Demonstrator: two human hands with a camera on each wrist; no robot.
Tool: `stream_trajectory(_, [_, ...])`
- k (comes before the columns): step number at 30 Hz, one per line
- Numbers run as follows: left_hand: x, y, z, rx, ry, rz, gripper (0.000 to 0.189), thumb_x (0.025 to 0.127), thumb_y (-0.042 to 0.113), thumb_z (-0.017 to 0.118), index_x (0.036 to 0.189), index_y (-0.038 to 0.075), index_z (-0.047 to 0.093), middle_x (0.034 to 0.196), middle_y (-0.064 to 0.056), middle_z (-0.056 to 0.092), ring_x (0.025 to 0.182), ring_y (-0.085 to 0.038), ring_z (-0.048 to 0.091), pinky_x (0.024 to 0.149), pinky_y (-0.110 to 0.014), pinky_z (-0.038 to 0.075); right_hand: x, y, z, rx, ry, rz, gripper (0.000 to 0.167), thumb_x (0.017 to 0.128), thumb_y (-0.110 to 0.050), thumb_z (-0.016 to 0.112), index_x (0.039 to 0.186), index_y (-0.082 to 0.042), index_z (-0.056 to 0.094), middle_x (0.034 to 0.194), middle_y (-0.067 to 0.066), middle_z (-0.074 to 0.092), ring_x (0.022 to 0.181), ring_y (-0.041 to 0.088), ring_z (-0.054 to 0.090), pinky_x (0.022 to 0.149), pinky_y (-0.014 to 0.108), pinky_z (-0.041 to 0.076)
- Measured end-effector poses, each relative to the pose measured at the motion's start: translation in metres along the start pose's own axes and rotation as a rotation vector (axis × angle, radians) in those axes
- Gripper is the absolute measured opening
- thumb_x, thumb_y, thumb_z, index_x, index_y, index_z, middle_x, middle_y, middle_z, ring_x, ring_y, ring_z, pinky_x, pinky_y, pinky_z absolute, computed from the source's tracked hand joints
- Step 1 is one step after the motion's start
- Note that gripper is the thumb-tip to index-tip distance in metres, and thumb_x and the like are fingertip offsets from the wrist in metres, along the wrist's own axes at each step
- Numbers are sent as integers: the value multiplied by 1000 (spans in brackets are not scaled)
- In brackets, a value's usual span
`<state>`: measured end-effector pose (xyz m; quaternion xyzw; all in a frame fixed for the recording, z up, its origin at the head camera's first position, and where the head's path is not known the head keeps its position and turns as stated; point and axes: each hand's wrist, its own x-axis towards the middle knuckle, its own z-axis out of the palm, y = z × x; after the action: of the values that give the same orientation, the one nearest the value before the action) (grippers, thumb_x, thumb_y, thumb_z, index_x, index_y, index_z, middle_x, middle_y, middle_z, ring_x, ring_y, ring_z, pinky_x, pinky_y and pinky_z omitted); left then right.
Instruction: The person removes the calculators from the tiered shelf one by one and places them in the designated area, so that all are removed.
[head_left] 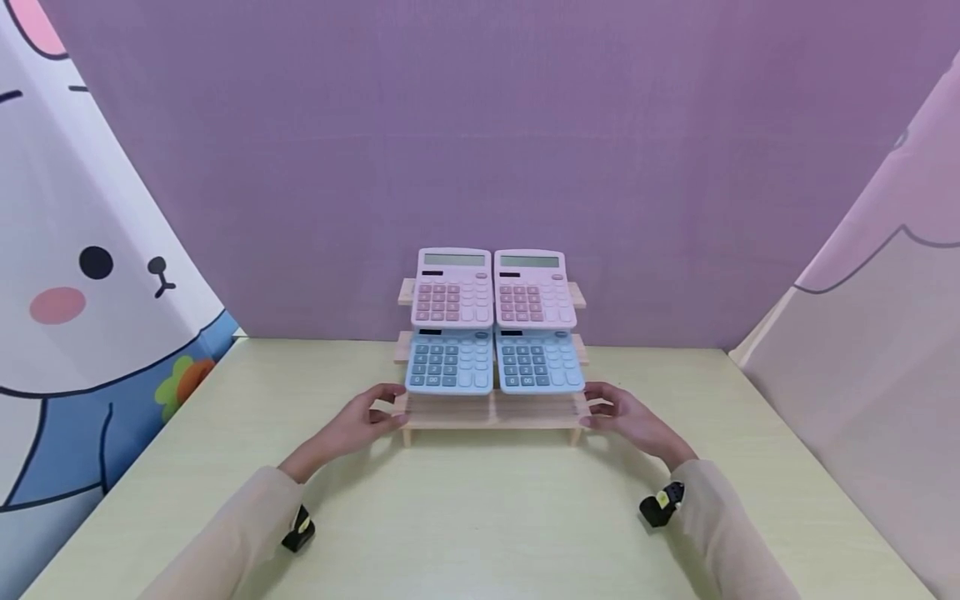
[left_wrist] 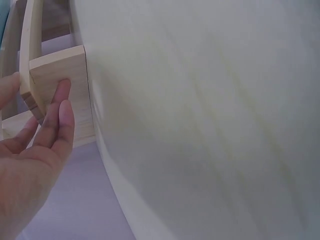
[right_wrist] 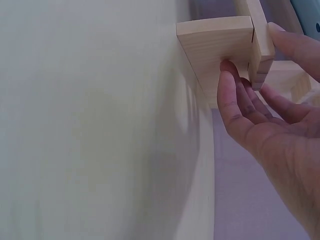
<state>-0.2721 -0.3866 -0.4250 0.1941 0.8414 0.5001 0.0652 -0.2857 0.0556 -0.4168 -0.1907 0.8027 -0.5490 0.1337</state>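
A tiered wooden display stand (head_left: 491, 410) stands on the table near the purple backdrop. Two pink calculators, one on the left (head_left: 452, 287) and one on the right (head_left: 534, 289), lean on its upper tier. Below them lean two blue calculators, left (head_left: 450, 362) and right (head_left: 542, 362). My left hand (head_left: 363, 419) grips the left end of the lowest shelf, thumb on the board and fingers curled beneath, as the left wrist view shows. At the opposite end, my right hand (head_left: 632, 419) holds the same shelf likewise, its fingertips (right_wrist: 227, 82) under the board against the leg panel.
The pale table (head_left: 487, 517) spreads in front and to both sides of the stand. Behind rises a purple cloth (head_left: 495, 150). A cartoon-printed curtain (head_left: 97, 333) hangs at the left, and a pink and white one (head_left: 862, 375) at the right.
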Motion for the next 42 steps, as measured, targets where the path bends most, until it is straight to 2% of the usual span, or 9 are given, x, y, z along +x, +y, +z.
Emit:
stream_trajectory(5, [2,0,-1,0,-17,-4,59,88,24,61,134,-2,35,123,-26,42,100,-32,61,81,-33,53,-1,-1,0,-7,-1,13,62,84,-14,64,134,3,32,131,23,40,114,33,48,85,23,49])
stream_trajectory(13, [4,-2,-4,-12,-30,-10,58,87,26,62,134,2,37,126,-26,42,100,-30,61,81,-32,53,0,-2,2,9,0,13,62,84,-13,64,134,4,31,133,25,38,115,34,48,85,23,49])
stream_trajectory(24, [4,0,-9,-13,-30,-18,58,85,26,65,132,4,40,129,-20,44,105,-30,55,84,-32,51,-1,-6,1,12,-11,33,63,84,-13,64,134,4,31,132,26,38,115,33,48,85,24,49])
stream_trajectory(42, [4,-1,-9,-8,-38,-43,61,84,30,66,133,5,39,126,-17,45,104,-27,56,86,-36,50,2,-9,-7,-50,-12,41,62,83,-14,66,133,4,34,129,26,43,115,37,48,86,29,49])
